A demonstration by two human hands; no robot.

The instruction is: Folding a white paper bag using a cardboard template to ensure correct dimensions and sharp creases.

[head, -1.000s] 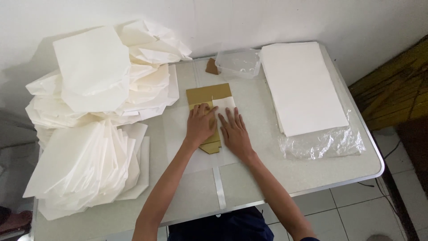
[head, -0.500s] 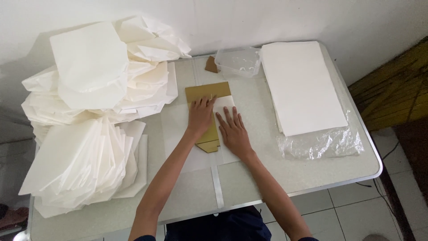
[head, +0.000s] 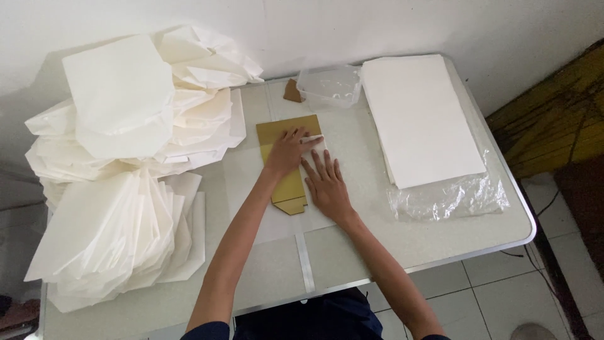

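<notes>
Left hand (head: 286,151) slid up gold template (head: 284,129) | right hand (head: 327,186) flat – both open-palmed | clear tub (head: 328,85) beyond

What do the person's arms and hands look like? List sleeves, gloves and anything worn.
Both arms are bare from just below the shoulder to the fingertips. The left hand and right hand wear no gloves, and no rings, watch or bracelet show. Dark navy short sleeves edge the bottom of the head view, matching the dark top between them.

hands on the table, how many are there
2. The left hand presses flat on the gold template and white paper; the right hand lies flat just beside it, nearer the person. No other hands show.
</notes>
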